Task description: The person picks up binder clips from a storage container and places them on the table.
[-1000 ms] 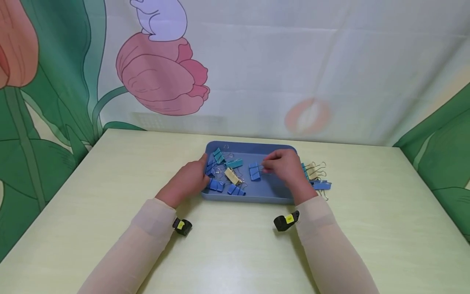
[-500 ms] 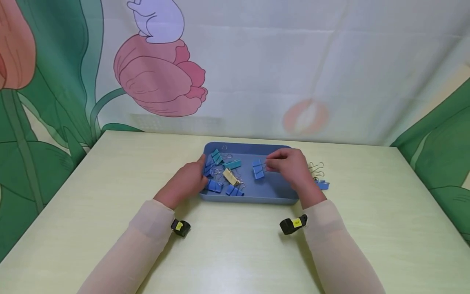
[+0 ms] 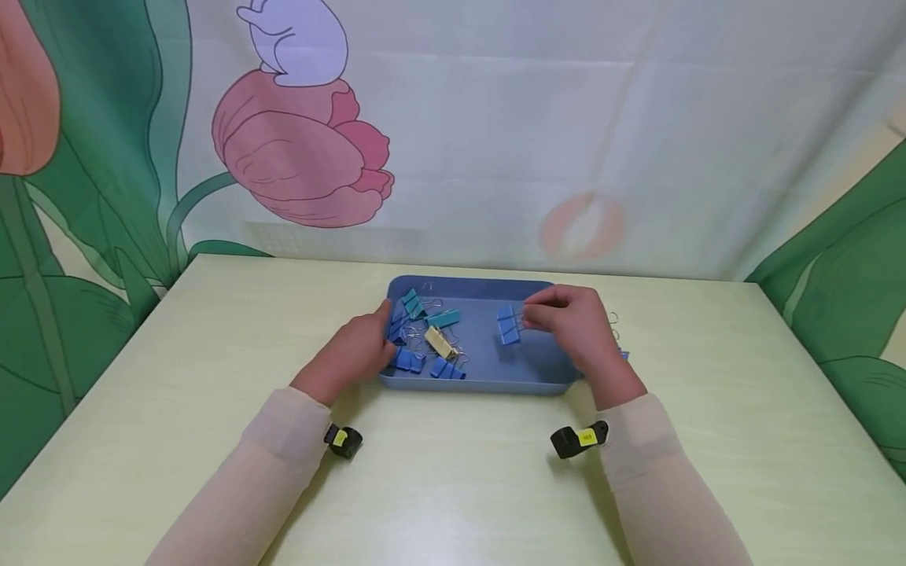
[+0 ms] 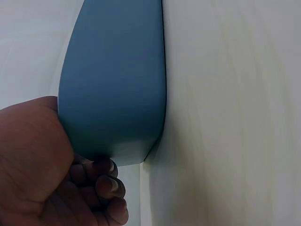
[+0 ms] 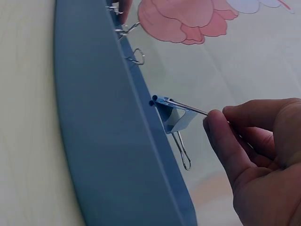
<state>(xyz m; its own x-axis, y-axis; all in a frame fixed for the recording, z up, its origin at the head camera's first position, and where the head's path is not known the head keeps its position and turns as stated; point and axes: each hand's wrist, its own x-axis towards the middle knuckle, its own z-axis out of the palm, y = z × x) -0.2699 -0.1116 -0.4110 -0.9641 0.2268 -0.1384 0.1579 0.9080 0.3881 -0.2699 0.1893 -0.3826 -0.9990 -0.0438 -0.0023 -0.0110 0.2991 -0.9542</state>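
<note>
My right hand (image 3: pixel 576 326) pinches a blue binder clip (image 3: pixel 508 325) by one wire handle between thumb and fingertips. In the right wrist view, that clip (image 5: pixel 175 117) hangs beside the tray's rim, its other handle pointing down. My left hand (image 3: pixel 348 352) holds the left end of the blue tray (image 3: pixel 481 386), thumb at the rim. The left wrist view shows its fingers (image 4: pixel 110 186) curled against the tray's outer end. In the tray's left part lie several binder clips: a cream clip (image 3: pixel 440 343), teal clips (image 3: pixel 443 317) and blue clips (image 3: pixel 448 369).
More clips lie on the table just right of the tray, mostly hidden behind my right hand; a bit of a blue clip (image 3: pixel 624 354) shows. The pale table (image 3: pixel 453 472) reaches back to a printed curtain (image 3: pixel 481 157) with flowers.
My right hand has moved right over the tray with the blue clip, now covering most of the clips beside the tray. The left hand keeps its hold; the head view has shifted slightly.
</note>
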